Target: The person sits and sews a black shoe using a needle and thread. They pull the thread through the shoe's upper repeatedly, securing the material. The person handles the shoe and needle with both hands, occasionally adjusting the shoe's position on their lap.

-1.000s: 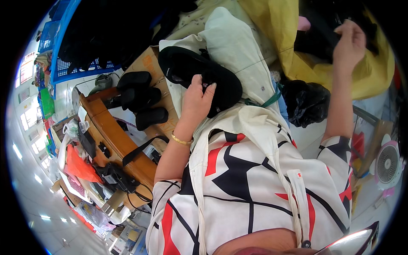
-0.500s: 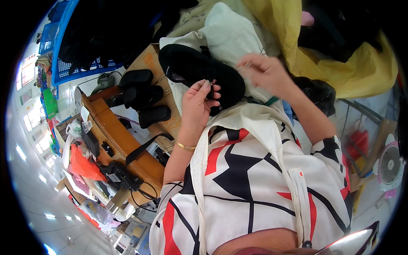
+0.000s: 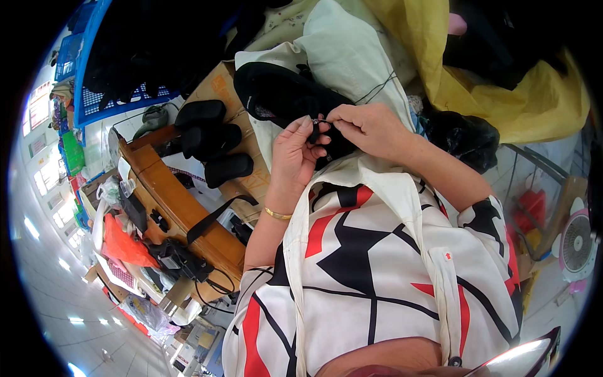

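Observation:
A black soft cloth piece (image 3: 267,85) with rounded edges lies over white cloth (image 3: 345,50) in front of me. At its near edge my left hand (image 3: 296,147) is closed, thumb and fingers pinching a bit of the black cloth. A tiny glinting spot shows at those fingertips, too small to name. My right hand (image 3: 374,129) is closed in a pinch just right of the left fingertips, over the black piece. Whatever it pinches is small and dark, and I cannot make it out. A thin dark thread (image 3: 377,88) curves across the white cloth beyond my right hand.
Several black padded pieces (image 3: 217,141) lie on cardboard (image 3: 220,85) at left, by a wooden table (image 3: 182,207) with a black strap (image 3: 220,220). A blue crate (image 3: 119,110) of dark items stands far left. At right are yellow cloth (image 3: 521,119), a black bag (image 3: 461,141) and a fan (image 3: 576,245).
My right hand has come left and toward me, from above the white cloth to the left fingertips. The left hand stays nearly in place, still pinching the black cloth.

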{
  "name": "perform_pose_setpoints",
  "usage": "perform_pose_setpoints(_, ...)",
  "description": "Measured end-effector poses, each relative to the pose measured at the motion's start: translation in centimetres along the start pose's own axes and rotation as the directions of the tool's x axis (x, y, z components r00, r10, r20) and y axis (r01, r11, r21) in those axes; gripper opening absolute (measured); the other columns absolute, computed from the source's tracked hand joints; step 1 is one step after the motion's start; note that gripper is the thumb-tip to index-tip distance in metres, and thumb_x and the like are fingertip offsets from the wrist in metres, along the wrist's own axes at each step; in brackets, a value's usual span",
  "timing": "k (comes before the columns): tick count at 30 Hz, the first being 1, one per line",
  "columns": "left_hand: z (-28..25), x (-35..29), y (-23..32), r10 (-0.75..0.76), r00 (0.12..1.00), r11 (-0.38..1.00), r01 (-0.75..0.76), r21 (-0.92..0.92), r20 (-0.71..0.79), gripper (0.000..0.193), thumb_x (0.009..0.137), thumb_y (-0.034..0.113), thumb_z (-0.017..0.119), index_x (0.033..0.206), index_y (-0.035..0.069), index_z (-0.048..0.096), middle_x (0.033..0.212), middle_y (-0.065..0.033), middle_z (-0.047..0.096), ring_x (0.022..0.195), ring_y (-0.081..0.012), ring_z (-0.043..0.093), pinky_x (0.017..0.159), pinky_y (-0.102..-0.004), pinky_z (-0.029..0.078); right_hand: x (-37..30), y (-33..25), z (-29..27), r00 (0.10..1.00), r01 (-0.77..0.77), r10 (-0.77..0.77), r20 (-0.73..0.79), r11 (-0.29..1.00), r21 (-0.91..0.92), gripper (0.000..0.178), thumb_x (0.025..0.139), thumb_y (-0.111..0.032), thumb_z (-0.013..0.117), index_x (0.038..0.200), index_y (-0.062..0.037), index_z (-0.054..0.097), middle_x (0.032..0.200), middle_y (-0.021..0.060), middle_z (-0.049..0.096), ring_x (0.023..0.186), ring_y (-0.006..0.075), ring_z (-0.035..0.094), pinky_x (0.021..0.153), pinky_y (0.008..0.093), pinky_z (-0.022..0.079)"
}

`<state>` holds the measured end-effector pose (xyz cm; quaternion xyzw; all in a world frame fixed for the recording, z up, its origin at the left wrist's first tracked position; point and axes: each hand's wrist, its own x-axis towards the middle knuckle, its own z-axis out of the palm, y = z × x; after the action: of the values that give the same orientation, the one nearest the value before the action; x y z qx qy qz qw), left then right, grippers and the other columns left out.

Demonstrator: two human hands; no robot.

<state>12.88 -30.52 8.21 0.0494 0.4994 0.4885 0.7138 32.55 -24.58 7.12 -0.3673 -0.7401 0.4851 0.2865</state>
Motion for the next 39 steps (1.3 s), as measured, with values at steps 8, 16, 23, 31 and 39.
perform_pose_setpoints(8, 0.1, 0.0, 0.1, -0.001, 1.000, 1.000, 0.001, 0.008, 0.005, 0.020, 0.100, 0.018, 0.059, 0.109, 0.001, 0.065, 0.095, -0.0115, 0.072, 0.073, -0.0172, 0.070, 0.056, -0.0249, 0.056, 0.1, 0.1, 0.1, 1.000, 0.010, -0.010, 0.000, 1.000, 0.007, 0.013, 0.090, -0.015, 0.060, 0.099, -0.0096, 0.067, 0.075, 0.0130, 0.067, 0.067, 0.0335, 0.065, 0.059, 0.0406, 0.051)
perform_pose_setpoints(16, 0.8, -0.4, -0.3, 0.110, 0.994, 0.994, -0.109, 0.013, -0.023, 0.017, 0.097, 0.012, 0.064, 0.110, 0.001, 0.065, 0.094, -0.0121, 0.072, 0.074, -0.0173, 0.070, 0.057, -0.0256, 0.057, 0.3, -0.1, -0.4, 0.997, -0.050, 0.049, 0.058, 0.999, 0.009, 0.013, 0.090, -0.014, 0.059, 0.100, -0.0097, 0.067, 0.076, 0.0138, 0.067, 0.067, 0.0338, 0.064, 0.060, 0.0394, 0.050)
perform_pose_setpoints(23, -0.9, 0.2, -1.6, 0.119, 0.991, 0.991, -0.122, 0.055, 0.056, 0.014, 0.092, 0.006, 0.068, 0.106, 0.006, 0.069, 0.095, -0.0108, 0.072, 0.076, -0.0164, 0.069, 0.063, -0.0267, 0.058, 0.5, -0.5, -0.6, 0.921, -0.351, 0.305, 0.241, 0.919, 0.178, 0.010, 0.096, -0.015, 0.059, 0.101, -0.0059, 0.062, 0.073, 0.0068, 0.062, 0.061, 0.0160, 0.058, 0.059, 0.0301, 0.046)
perform_pose_setpoints(31, -0.5, 0.2, -1.4, 0.082, 0.997, 0.993, -0.082, 0.090, 0.006, 0.016, 0.091, 0.005, 0.070, 0.107, 0.004, 0.070, 0.095, -0.0082, 0.073, 0.079, -0.0140, 0.070, 0.062, -0.0258, 0.057, 1.2, -1.4, 0.1, 0.822, -0.555, 0.481, 0.306, 0.796, 0.240, 0.010, 0.100, -0.013, 0.058, 0.097, -0.0040, 0.056, 0.071, -0.0007, 0.056, 0.062, 0.0066, 0.052, 0.056, 0.0236, 0.043)
perform_pose_setpoints(39, -0.4, 0.1, -1.2, 0.075, 0.997, 0.981, -0.075, 0.179, 0.007, 0.018, 0.091, 0.008, 0.072, 0.107, 0.003, 0.072, 0.094, -0.0057, 0.073, 0.080, -0.0115, 0.069, 0.061, -0.0233, 0.055, 1.8, -2.6, 0.4, 0.902, -0.407, 0.363, 0.236, 0.896, 0.177, 0.021, 0.095, -0.005, 0.054, 0.115, 0.0008, 0.053, 0.081, 0.0132, 0.065, 0.068, 0.0233, 0.063, 0.065, 0.0341, 0.051)
